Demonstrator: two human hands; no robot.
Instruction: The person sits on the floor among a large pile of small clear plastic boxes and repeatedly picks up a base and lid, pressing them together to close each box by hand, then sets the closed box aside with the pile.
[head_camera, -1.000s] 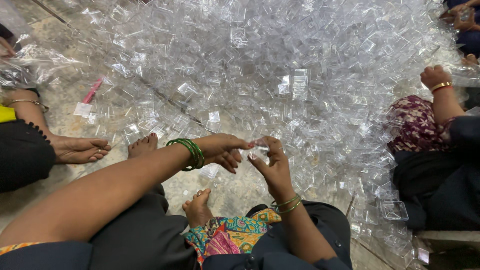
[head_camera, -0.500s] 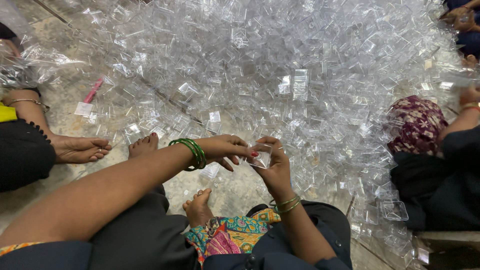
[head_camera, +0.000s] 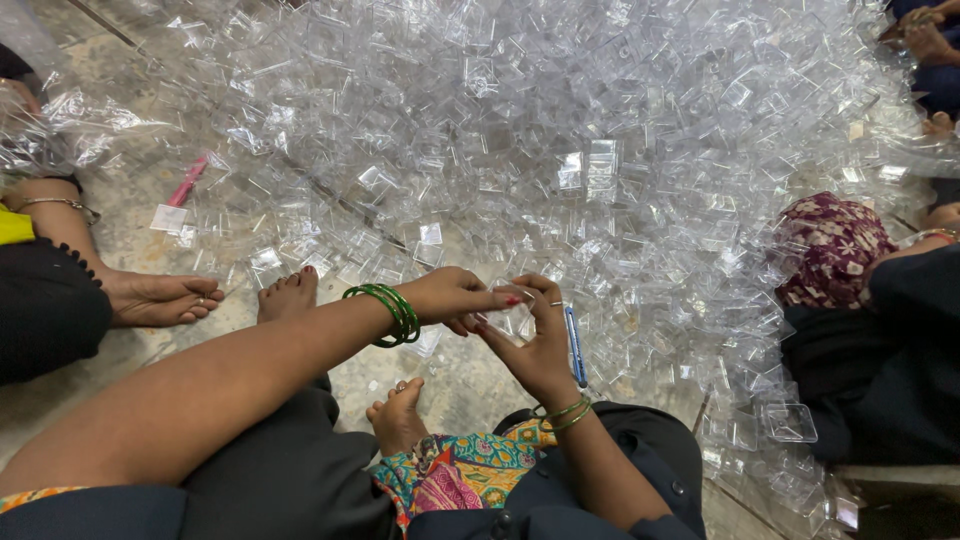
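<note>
Clear plastic fills most of the floor: a wide heap of small transparent boxes (head_camera: 600, 150) spreads ahead of the seated person's bare feet (head_camera: 290, 292). Both hands meet just before that heap, pinching one small clear plastic piece (head_camera: 515, 318) between them; the left hand (head_camera: 455, 297), green bangles (head_camera: 388, 313) at the wrist, grips it from the left, the right hand (head_camera: 540, 345) cups it from below. A blue pen-like tool (head_camera: 573, 345) lies against the right hand. Other seated people crowd both sides, a floral headscarf (head_camera: 835, 245) at right.

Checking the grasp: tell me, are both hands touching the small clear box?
Touching. The head view shows left hand fingertips and right hand fingers pinching the clear box between them.
</note>
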